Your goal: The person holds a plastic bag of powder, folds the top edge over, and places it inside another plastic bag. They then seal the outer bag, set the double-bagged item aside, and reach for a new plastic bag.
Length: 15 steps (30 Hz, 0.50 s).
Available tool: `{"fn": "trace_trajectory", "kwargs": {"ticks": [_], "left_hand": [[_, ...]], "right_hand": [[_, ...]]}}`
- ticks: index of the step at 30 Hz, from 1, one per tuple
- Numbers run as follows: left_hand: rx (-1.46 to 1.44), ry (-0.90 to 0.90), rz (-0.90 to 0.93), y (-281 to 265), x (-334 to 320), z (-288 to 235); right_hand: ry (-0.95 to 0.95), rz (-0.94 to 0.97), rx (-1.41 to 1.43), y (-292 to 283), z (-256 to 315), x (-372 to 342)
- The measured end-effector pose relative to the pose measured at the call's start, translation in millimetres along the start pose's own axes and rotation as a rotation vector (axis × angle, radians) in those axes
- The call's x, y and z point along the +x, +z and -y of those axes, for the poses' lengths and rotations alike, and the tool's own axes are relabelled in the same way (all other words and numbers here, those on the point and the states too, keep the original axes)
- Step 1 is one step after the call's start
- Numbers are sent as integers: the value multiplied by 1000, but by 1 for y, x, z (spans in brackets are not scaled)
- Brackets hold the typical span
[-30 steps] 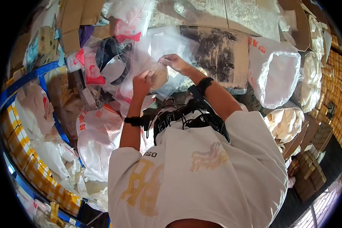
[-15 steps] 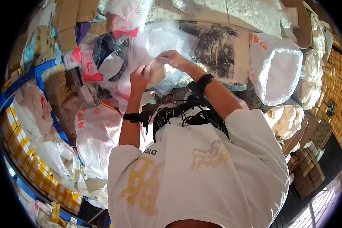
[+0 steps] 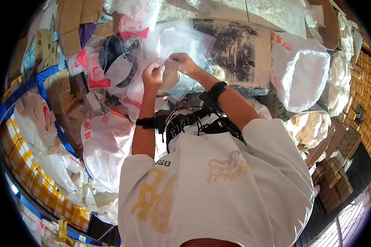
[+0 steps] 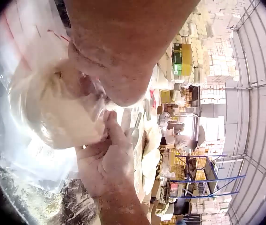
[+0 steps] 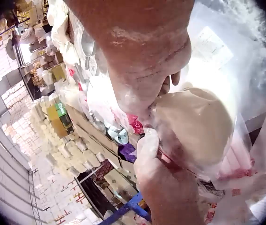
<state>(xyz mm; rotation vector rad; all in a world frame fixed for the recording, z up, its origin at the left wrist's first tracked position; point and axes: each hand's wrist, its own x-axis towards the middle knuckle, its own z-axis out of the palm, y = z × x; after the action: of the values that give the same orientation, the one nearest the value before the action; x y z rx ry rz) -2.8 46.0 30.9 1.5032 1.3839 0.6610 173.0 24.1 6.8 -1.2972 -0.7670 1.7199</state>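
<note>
A clear plastic bag (image 3: pixel 170 79) with pale tan contents hangs between the two hands. The left hand (image 3: pixel 153 75) pinches the bag's top edge on one side, and the right hand (image 3: pixel 184 64) pinches it on the other, fingertips close together. In the left wrist view the filled bag (image 4: pixel 53 110) looks rounded, with the right hand (image 4: pixel 107 161) at its upper edge. The right wrist view shows the same bag (image 5: pixel 194 124) bulging below the left hand (image 5: pixel 163 183). Flat clear bags (image 3: pixel 189 39) lie behind the hands.
A worn, stained cardboard sheet (image 3: pixel 239 57) lies right of the hands. Beyond it stands a white plastic-lined sack (image 3: pixel 303 80). Red-and-white packets (image 3: pixel 98 72) and a dark round item (image 3: pixel 111 51) are at the left, near a blue rail (image 3: pixel 49 74). A metal scoop (image 3: pixel 202 5) rests at the back.
Both hands keep hold of the bag's top. Their fingertips have come closer together, with the right hand's fingers bent further downward. The view has shifted slightly.
</note>
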Motion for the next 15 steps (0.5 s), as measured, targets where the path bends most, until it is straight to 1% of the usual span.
{"fn": "trace_trajectory", "kwargs": {"ticks": [2, 5, 8, 11, 14, 15], "left_hand": [[10, -8, 35, -1, 1, 11], [69, 18, -1, 2, 0, 8], [37, -24, -51, 3, -2, 8], [113, 1, -77, 1, -5, 4], [127, 22, -83, 0, -4, 7], [120, 41, -84, 0, -3, 8]], "right_hand": [[-11, 66, 80, 1, -1, 0], [-22, 32, -29, 2, 3, -1], [-1, 4, -29, 6, 15, -4], [-20, -8, 103, 9, 3, -1], [39, -49, 78, 10, -3, 2], [53, -56, 139, 11, -6, 3]]}}
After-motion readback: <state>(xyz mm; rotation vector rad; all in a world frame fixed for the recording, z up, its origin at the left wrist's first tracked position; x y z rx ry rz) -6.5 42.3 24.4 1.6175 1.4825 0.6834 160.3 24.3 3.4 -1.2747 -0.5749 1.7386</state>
